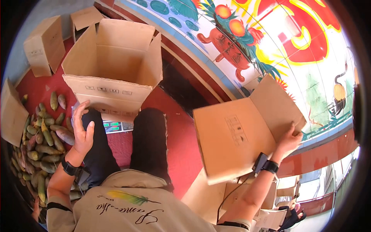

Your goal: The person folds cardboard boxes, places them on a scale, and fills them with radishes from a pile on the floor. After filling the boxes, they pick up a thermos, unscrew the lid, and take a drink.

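My right hand (pixel 289 142) grips the edge of a flap on a cardboard box (pixel 232 135), which is tilted at the right with printed symbols on its side. My left hand (pixel 83 129) is raised over my left thigh, its fingers apart and holding nothing. Just beyond it an open-topped cardboard box (pixel 110 92) stands upright, and the inside that shows is bare. Under that box, between my knees, part of a scale (pixel 118 127) with green displays shows.
A heap of green and brownish long produce (pixel 42 147) lies at the left on the red floor (pixel 179 139). More cardboard boxes (pixel 45 46) stand at the upper left and lower right. A painted tile wall (pixel 270 42) rises ahead. Another person (pixel 291 218) is far off at lower right.
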Tool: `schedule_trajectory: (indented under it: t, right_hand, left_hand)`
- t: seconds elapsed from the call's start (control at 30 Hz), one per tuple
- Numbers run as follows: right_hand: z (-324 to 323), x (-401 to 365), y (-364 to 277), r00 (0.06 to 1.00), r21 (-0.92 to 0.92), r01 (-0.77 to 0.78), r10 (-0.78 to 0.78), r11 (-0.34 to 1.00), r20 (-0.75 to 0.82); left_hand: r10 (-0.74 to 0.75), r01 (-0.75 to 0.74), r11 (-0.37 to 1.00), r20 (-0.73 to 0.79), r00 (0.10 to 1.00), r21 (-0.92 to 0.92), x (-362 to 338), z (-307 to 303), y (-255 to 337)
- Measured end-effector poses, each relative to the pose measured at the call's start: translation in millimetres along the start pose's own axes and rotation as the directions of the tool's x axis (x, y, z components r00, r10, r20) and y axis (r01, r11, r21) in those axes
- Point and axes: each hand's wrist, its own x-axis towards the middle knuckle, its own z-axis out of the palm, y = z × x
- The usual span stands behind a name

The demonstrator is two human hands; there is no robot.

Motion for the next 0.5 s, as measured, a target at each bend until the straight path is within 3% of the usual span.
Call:
schedule_trajectory:
  t: [0.07,0.2,0.27,0.4,0.5]
  right_hand:
    - [10,-20,2,1.000,0.158,0.023,-0.021,0.987,-0.019]
    - [23,-56,-2,0.997,0.122,-0.066,0.060,0.990,0.056]
    - [29,-69,-12,0.997,0.114,0.043,-0.036,0.993,-0.064]
    - [17,-70,-20,0.992,0.258,0.129,-0.123,0.958,-0.039]
    - [-8,-55,-39,0.980,0.438,0.196,-0.160,0.878,-0.117]
  left_hand:
    - [-0.026,0.026,1.000,0.016,1.000,-0.017,-3,-1,-2]
    - [-0.075,0.076,0.997,0.036,0.997,-0.018,-5,-3,-4]
    - [-0.070,0.071,0.997,0.046,0.997,-0.018,-5,-3,-3]
    - [-0.051,0.050,0.999,0.103,0.993,0.009,5,-4,15]
    - [-0.053,0.069,0.995,0.192,0.980,-0.079,8,4,25]
